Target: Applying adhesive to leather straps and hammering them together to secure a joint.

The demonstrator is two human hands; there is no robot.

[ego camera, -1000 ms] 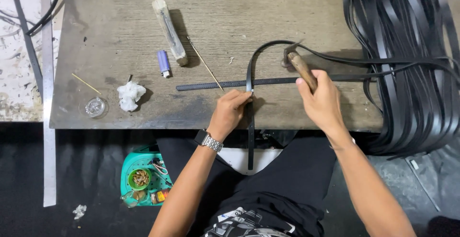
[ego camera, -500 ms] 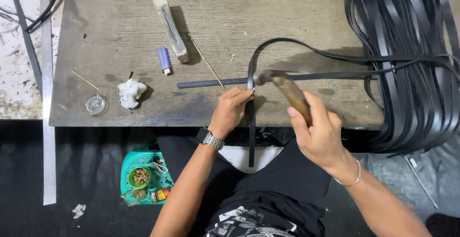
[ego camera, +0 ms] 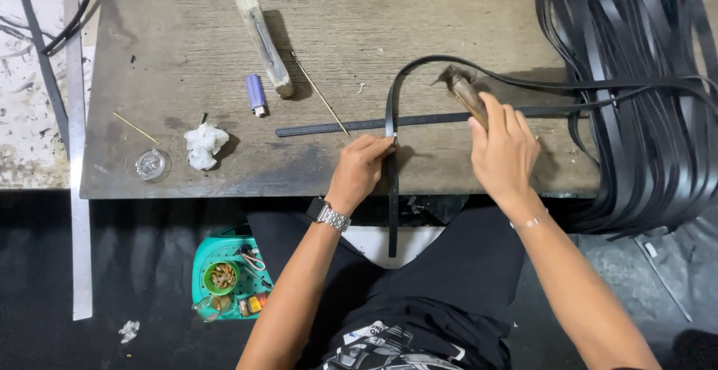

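My left hand (ego camera: 362, 162) is closed, pinching a black strap (ego camera: 391, 190) at the near edge of the surface (ego camera: 172, 56). From the pinch, the strap's free end hangs straight down off the edge toward 6 o'clock, long axis running 12 to 6. Above the pinch it rises toward 12 o'clock, then arcs over toward 3 o'clock and runs into the bundle of black straps (ego camera: 636, 101) piled at the right side of the surface and draping over its edge. My right hand (ego camera: 505, 149) is closed around a wooden-handled tool (ego camera: 465, 92); the tool's long axis runs roughly 11 to 5 o'clock, working end pointing toward 11, just under the strap's arc. Whether the tip touches the strap I cannot tell. A second flat black strip (ego camera: 336, 125) lies on the surface, long axis 9 to 3 o'clock, passing under the upright strap. Toward 10 o'clock from my left hand: a purple lighter (ego camera: 256, 93), a wooden block (ego camera: 263, 44), a thin stick (ego camera: 320, 95). Toward 9 o'clock: crumpled tissue (ego camera: 203, 144) and a small glass dish (ego camera: 150, 164). On the floor below, a green tray (ego camera: 224, 280).
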